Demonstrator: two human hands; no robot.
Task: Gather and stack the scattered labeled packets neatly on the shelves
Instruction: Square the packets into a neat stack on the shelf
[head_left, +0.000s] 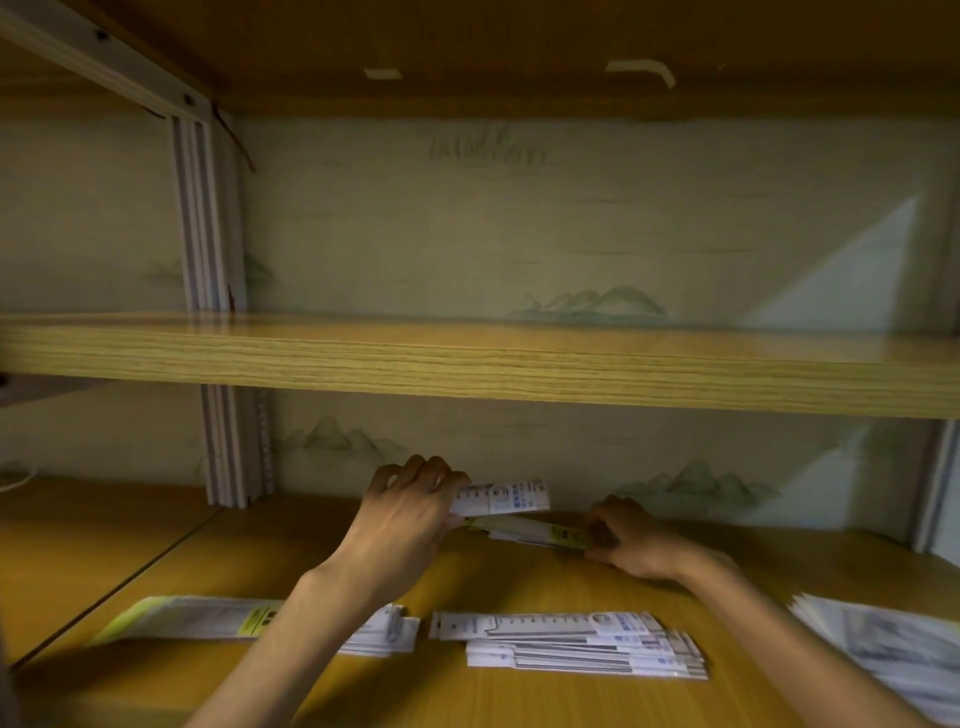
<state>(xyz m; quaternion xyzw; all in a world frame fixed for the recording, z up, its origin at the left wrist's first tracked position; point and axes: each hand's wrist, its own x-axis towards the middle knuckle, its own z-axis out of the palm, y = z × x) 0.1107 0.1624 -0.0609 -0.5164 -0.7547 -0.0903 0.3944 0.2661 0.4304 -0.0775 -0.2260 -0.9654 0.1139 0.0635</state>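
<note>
Wood-grain yellow board forms the lower shelf (519, 571), and nearest along its front edge lie the gathered packets: a fanned white pile (571, 644) right of centre, a second pile (384, 631) just left of it and partly hidden under the left forearm, a longer packet with a yellow-green end (171, 618) further left, and at the far right edge a loose heap of clear-wrapped packets (883, 644), blurred. Both forearms reach over these piles toward the back of the shelf. Farther in, the left hand (400, 514) has its grip closed on the left end of a white labeled packet (501, 498), fingers curled over the top edge, the packet raised and running right from the hand. Just below it a second packet with a yellow label (535, 532) lies low and slanted; the right hand (628, 540) pinches its right end, though motion blur makes the finger placement hard to read, and the packet may be resting on the shelf. Behind the hands stands a pale wall panel painted with green hills (691, 483). Above, the upper shelf board (467, 364) spans the view, with a grey upright post (202, 218) at far left.
</note>
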